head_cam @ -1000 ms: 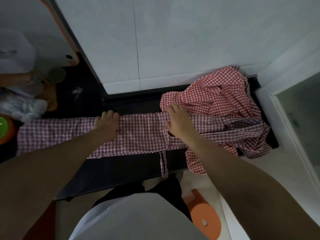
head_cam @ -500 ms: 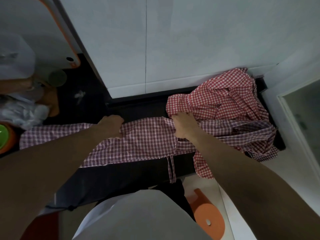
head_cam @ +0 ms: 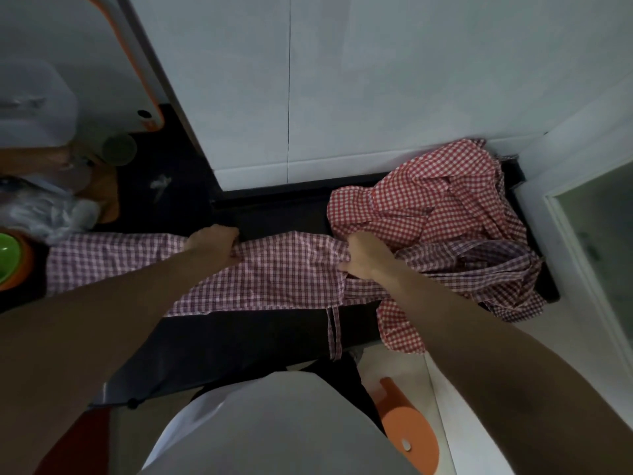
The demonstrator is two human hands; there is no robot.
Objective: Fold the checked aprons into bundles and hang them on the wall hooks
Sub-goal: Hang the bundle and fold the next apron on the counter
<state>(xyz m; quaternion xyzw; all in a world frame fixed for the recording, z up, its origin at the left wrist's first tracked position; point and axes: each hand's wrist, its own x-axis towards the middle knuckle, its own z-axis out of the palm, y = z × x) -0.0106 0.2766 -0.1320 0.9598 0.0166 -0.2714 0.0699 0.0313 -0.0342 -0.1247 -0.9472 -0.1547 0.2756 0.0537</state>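
Fingers of both hands are curled into the cloth of a checked apron [head_cam: 274,272] that lies stretched along the dark bench [head_cam: 222,341]. Left hand [head_cam: 215,243] bunches the far edge of the apron near its middle; right hand [head_cam: 363,257] grips a gathered fold at the apron's right end, where it meets the pile [head_cam: 428,207]. This pile of crumpled red-checked aprons sits at the bench's right end, against the white wall [head_cam: 376,80], with one corner hanging over the front edge. A strap [head_cam: 334,332] of the flat apron dangles over the bench front just below the right hand. At the left end, the apron reaches close to a green bowl [head_cam: 7,257] and some crumpled plastic [head_cam: 44,214]. An orange stool [head_cam: 407,430] stands on the floor below.
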